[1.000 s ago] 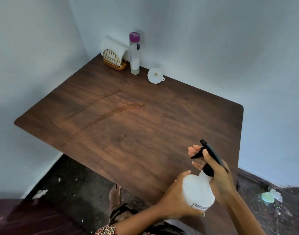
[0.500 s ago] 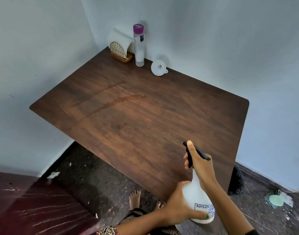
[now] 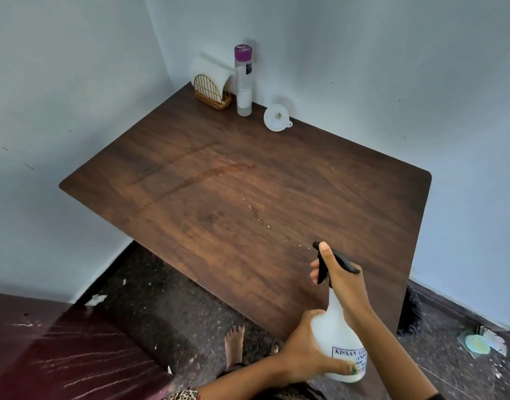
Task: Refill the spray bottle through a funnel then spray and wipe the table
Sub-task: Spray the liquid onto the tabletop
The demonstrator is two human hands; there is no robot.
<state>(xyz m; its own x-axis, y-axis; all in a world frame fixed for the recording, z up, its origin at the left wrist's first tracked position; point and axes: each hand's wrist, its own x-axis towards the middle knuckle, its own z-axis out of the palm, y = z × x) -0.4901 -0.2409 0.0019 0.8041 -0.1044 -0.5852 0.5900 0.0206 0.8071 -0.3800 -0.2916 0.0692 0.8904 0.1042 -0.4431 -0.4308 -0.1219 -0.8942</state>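
Observation:
A white spray bottle with a black trigger head stands over the near right edge of the brown wooden table. My left hand wraps around its body from the left. My right hand grips the neck, fingers on the trigger and thumb on top of the head. The nozzle points up-left across the tabletop. A line of small droplets lies on the wood in front of the nozzle. A white funnel rests on its side at the far edge.
A tall clear bottle with a purple cap and a wire holder of white napkins stand in the far corner against the walls. A dark red surface lies at the lower left. My bare foot is on the speckled floor.
The spray bottle has swung upright and turned so its nozzle faces up-left. Droplets have appeared on the table in front of it. The view has shifted.

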